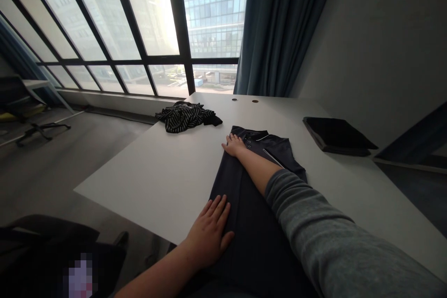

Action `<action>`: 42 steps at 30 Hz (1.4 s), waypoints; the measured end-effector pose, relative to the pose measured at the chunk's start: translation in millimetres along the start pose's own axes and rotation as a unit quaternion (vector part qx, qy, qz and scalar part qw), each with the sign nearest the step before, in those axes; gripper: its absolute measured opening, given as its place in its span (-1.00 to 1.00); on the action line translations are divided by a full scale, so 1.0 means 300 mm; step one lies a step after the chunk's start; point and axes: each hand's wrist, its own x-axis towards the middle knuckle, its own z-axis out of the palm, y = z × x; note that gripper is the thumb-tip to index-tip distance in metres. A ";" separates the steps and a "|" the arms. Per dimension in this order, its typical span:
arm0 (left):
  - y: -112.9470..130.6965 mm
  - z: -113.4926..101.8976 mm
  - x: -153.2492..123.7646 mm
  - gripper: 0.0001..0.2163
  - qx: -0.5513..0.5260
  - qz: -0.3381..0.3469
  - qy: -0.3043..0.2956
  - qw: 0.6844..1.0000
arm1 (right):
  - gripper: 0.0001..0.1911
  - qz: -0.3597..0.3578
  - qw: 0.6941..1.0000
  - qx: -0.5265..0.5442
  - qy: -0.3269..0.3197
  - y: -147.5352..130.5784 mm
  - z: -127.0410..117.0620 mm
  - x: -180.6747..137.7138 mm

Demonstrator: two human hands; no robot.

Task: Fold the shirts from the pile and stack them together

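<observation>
A dark navy polo shirt (251,214) lies lengthwise on the white table (167,167), folded narrow, its collar with white piping at the far end. My left hand (209,230) rests flat on the shirt's near left edge, fingers stretched out. My right hand (234,145) lies flat on the far left edge near the collar and buttons, fingers spread. My right arm in a grey sleeve crosses over the shirt.
A crumpled black garment with thin white stripes (186,116) lies at the table's far left. A dark flat tablet or folder (337,136) sits at the far right. Large windows and a blue curtain (279,28) stand behind the table. A dark chair (52,251) is at my lower left.
</observation>
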 end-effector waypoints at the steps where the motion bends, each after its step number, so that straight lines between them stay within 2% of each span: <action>1: 0.000 -0.002 0.001 -0.31 -0.003 -0.003 -0.001 1.000 | -0.13 0.003 1.000 0.002 0.000 0.001 -0.002 0.008; 8: 0.004 -0.016 0.014 -0.28 -0.013 -0.021 -0.024 0.999 | -0.09 0.018 1.000 0.003 0.007 0.007 0.004 0.038; 14: 0.005 -0.021 0.012 -0.31 -0.007 -0.004 -0.014 1.000 | -0.11 0.014 1.000 0.008 0.017 0.022 0.012 0.051; 21: 0.008 -0.017 0.000 -0.32 -0.003 0.013 -0.006 1.000 | -0.23 -0.016 0.999 0.015 0.043 0.027 -0.009 0.045; 25: 0.002 -0.017 0.001 -0.35 -0.005 0.020 -0.001 1.000 | -0.24 -0.076 0.991 0.005 0.107 0.062 -0.066 -0.021; 27: 0.008 -0.026 0.005 -0.38 -0.008 0.022 -0.003 1.000 | -0.24 -0.107 0.984 0.003 0.142 0.137 -0.100 -0.082; 29: 0.028 -0.043 0.014 -0.40 -0.014 0.026 -0.010 1.000 | -0.24 -0.113 0.981 0.004 0.156 0.259 -0.128 -0.161; 33: 0.108 -0.101 0.055 -0.45 -0.038 0.083 -0.023 0.996 | -0.34 -0.052 0.988 0.004 0.148 0.571 -0.156 -0.344; 35: 0.168 -0.126 0.097 -0.50 -0.054 0.144 -0.026 0.988 | -0.45 -0.009 0.991 0.013 0.131 0.702 -0.158 -0.427; 37: 0.238 -0.136 0.157 -0.57 -0.063 0.229 -0.042 0.970 | -0.51 0.014 0.993 0.027 0.112 0.793 -0.155 -0.497; 40: 0.355 -0.111 0.268 -0.65 -0.043 0.368 -0.076 0.926 | -0.49 0.027 0.993 0.051 0.103 0.860 -0.140 -0.575; 42: 0.431 -0.079 0.339 -0.65 -0.019 0.427 -0.081 0.901 | -0.45 0.033 0.991 0.067 0.109 0.879 -0.128 -0.609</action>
